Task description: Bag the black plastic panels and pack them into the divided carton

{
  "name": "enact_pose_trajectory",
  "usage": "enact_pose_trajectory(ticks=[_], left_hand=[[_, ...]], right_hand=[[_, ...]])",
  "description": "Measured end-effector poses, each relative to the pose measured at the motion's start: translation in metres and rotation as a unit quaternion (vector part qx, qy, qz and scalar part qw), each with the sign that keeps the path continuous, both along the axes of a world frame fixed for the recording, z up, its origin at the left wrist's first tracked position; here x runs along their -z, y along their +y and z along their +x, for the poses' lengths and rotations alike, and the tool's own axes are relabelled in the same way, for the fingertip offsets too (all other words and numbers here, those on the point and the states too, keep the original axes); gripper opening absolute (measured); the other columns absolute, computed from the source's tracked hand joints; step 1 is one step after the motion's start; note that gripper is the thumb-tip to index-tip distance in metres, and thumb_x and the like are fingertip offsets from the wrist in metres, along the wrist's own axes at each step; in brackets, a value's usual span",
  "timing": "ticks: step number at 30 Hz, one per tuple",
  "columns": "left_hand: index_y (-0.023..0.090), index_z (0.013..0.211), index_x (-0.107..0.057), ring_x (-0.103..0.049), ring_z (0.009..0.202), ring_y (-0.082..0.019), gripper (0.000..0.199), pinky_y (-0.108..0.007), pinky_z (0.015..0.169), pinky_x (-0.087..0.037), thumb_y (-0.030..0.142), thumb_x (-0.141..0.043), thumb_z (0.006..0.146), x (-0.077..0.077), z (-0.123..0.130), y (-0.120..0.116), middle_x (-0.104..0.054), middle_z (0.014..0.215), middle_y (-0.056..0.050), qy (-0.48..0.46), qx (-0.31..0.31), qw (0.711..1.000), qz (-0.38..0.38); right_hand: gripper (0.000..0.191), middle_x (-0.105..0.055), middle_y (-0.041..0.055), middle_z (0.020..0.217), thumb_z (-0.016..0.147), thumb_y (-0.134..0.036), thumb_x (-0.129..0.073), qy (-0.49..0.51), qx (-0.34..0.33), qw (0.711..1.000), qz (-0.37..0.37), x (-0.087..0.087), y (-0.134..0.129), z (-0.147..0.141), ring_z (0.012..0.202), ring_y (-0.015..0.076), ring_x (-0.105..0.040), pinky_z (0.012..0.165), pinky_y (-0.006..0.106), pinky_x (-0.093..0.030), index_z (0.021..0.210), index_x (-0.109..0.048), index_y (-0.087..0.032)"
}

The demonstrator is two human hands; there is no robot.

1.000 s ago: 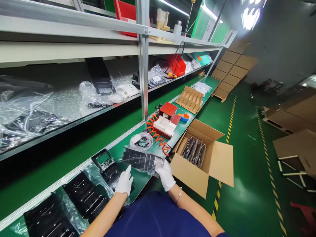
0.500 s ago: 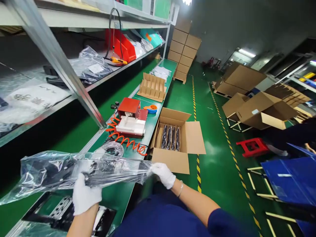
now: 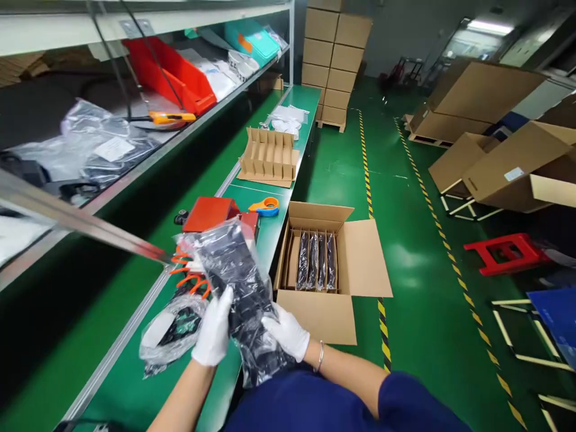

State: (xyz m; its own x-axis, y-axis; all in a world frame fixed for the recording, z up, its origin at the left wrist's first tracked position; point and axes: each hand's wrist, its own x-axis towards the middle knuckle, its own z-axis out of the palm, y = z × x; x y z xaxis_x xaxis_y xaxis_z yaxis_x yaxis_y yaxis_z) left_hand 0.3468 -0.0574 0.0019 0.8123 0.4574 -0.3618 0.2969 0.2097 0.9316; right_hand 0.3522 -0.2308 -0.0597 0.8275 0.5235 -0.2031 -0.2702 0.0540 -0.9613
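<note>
Between my two white-gloved hands is a long black part in a clear plastic bag (image 3: 238,282), tilted over the edge of the green bench (image 3: 216,396). My left hand (image 3: 216,330) grips its left side, thumb on top. My right hand (image 3: 287,332) is closed on the lower right side of the bag. What the part is, the wrinkled plastic does not let me tell. Right of it stands an open cardboard box (image 3: 317,318) with dividers, holding several bagged black parts (image 3: 315,261) upright. A crumpled clear bag with black pieces (image 3: 175,330) lies left of my left hand.
A red device (image 3: 211,213) with an orange coiled hose (image 3: 191,279) sits behind the bag. Beyond are a tape roll (image 3: 265,207) and cardboard dividers (image 3: 269,156). A metal shelf post (image 3: 90,225) slants at left. A red stool (image 3: 506,252) stands on the floor at right.
The bagged part has swung from lying lengthwise across the bench to a steeper tilt nearer the box. Both hands have moved with it, the left one rightward. The view has shifted too.
</note>
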Motion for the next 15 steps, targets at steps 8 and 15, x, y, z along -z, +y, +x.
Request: enact_pose_trajectory(ticks=[8, 15], left_hand=[[0.019, 0.106, -0.069, -0.066, 0.06, -0.023, 0.073, -0.038, 0.06, -0.058, 0.082, -0.064, 0.07, 0.076, -0.009, -0.094, -0.069, 0.07, -0.003, 0.19, 0.309, 0.932, -0.024], [0.033, 0.095, -0.074, -0.07, 0.118, -0.033, 0.045, -0.044, 0.106, -0.055, 0.069, -0.076, 0.069, 0.094, -0.049, -0.035, -0.079, 0.106, -0.003, 0.276, 0.192, 0.942, 0.022]], right_hand=[[0.052, -0.077, 0.0128, 0.111, 0.082, -0.062, -0.065, 0.102, 0.224, 0.963, -0.106, 0.092, -0.059, 0.076, 0.113, 0.03, -0.069, 0.111, 0.05, -0.047, 0.109, -0.073, -0.019], [0.045, -0.076, 0.0035, 0.084, 0.082, -0.028, -0.058, 0.149, 0.258, 0.933, -0.199, 0.187, -0.045, 0.167, 0.079, 0.0211, -0.07, 0.085, 0.038, -0.059, 0.125, -0.069, -0.018]])
